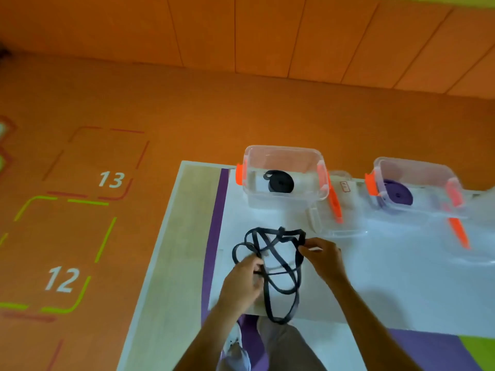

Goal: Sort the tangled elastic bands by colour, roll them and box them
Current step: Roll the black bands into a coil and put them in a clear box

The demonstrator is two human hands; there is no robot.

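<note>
A tangled black elastic band (pixel 278 263) lies looped on the white sheet (pixel 401 277) in front of me. My left hand (pixel 245 279) grips strands at the tangle's left side. On the right, my right hand (pixel 322 254) pinches a strand near the top. One long loop hangs over the sheet's near edge. A clear box with orange clips (pixel 284 156) at the back holds a rolled black band (pixel 280 182). A second clear box (pixel 417 170) to its right holds a rolled purple band (pixel 397 195).
Two clear lids (pixel 345 223) with orange clips lie on the sheet by the boxes. The low table (pixel 171 263) has a purple stripe along its left part. Orange floor with painted squares numbered 12 and 13 lies to the left. My knee shows below the table edge.
</note>
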